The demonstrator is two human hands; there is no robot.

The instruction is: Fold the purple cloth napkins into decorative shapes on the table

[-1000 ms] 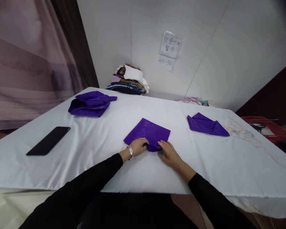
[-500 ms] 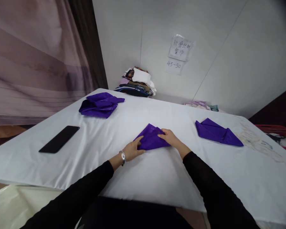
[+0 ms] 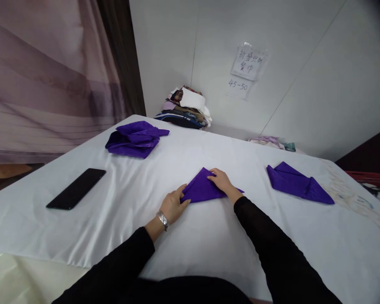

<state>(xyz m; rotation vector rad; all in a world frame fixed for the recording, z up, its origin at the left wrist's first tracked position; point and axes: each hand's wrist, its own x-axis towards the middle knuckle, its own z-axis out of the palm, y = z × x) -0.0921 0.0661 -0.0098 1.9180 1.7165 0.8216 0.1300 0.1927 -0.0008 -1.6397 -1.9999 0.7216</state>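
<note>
A purple cloth napkin, folded into a roughly triangular shape, lies near the middle of the table with its point facing away from me. My left hand pinches its left corner between thumb and fingers; a silver bracelet circles that wrist. At the upper right edge, my right hand grips the cloth with bent fingers, and part of the right side is hidden beneath this hand. A narrow purple tip sticks out to the right of the wrist.
A folded purple napkin rests on the right of the white-covered table. Bunched purple napkins lie at the back left, with a black phone nearer. Stacked clothes stand behind the table's far edge, by the wall.
My right hand has shifted its hold inward over the napkin's upper right edge, and a pointed tip now shows at the right. My left hand keeps the left corner. The view has shifted slightly.
</note>
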